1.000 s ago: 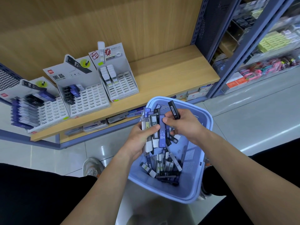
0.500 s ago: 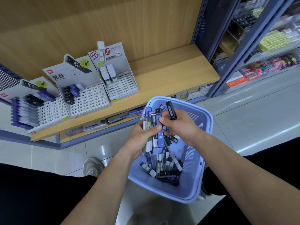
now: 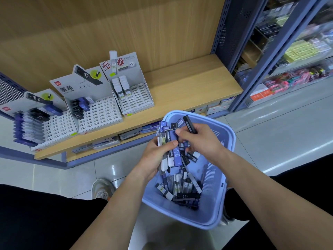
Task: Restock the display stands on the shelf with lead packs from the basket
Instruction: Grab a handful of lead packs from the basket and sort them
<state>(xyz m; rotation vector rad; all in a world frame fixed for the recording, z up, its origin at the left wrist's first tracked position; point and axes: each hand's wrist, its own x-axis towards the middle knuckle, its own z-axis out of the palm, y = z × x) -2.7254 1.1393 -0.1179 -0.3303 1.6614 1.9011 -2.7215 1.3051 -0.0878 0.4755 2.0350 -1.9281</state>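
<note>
Over the light blue basket (image 3: 228, 147) my left hand (image 3: 155, 156) grips a bundle of lead packs (image 3: 173, 150), blue, black and white, fanned upward. My right hand (image 3: 200, 141) holds one black lead pack (image 3: 189, 123) upright, and its fingertips touch the top of the bundle. More loose lead packs (image 3: 182, 190) lie at the basket's bottom. Three white display stands sit on the wooden shelf (image 3: 189, 87): the left stand (image 3: 59, 127) with blue and black packs, the middle stand (image 3: 102, 112) with a few packs, the right stand (image 3: 138, 98) with white packs.
Boxes and flat packs lie on the lower shelf (image 3: 108, 141) under the wooden board. A blue metal upright (image 3: 281, 46) separates a neighbouring shelf of goods at right. My shoe (image 3: 101, 188) rests on the glossy tiled floor beside the basket.
My right hand with the black pack has shifted slightly left toward the bundle. The left hand keeps its grip on the bundle, almost still.
</note>
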